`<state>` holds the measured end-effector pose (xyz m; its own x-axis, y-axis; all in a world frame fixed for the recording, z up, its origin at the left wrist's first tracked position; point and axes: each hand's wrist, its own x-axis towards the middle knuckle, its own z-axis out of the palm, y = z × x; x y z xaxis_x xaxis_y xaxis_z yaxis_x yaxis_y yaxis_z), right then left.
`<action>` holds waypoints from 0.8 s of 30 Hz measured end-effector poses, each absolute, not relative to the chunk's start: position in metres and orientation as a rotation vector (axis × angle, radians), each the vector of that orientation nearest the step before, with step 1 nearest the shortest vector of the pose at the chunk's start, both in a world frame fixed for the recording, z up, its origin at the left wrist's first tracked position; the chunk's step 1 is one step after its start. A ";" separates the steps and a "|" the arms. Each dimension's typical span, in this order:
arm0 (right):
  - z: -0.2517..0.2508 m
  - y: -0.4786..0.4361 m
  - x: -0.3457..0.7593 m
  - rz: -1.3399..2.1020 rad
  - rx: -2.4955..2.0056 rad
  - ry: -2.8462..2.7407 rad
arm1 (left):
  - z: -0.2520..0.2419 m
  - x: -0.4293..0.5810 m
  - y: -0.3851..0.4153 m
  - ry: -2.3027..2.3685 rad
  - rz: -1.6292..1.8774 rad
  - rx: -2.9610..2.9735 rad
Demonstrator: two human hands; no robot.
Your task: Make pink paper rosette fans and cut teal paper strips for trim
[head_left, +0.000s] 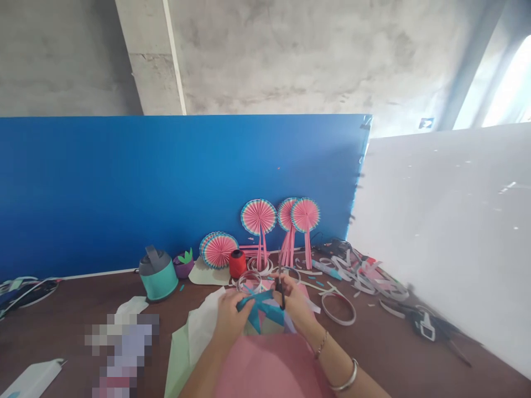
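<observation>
Blue paper, cut into pointed strips or petals, is pinched between the thumb and fingers of my left hand. Black-handled scissors are gripped in my right hand, their blades pointing up and away from me. The right hand is close beside the blue paper; whether the blades touch it I cannot tell. Under both hands lie sheets of pink paper, white paper and green paper.
Pink pleated paper rosettes with streamers lean on a blue partition. A red thread spool, rolls of tape, a teal container and a purple pot stand nearby. Paper scraps litter the right side.
</observation>
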<state>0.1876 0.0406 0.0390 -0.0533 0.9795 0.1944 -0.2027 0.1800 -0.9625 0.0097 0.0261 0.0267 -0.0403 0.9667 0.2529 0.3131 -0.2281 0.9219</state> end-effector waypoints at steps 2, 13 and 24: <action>0.041 0.043 0.191 1.255 -0.876 -1.122 | 0.026 0.013 0.027 1.302 1.227 1.439; 0.034 0.044 0.192 1.400 -0.858 -1.116 | 0.010 0.025 0.031 1.180 1.168 1.271; 0.037 0.048 0.202 1.414 -0.774 -0.879 | 0.026 0.015 0.023 1.016 0.914 1.375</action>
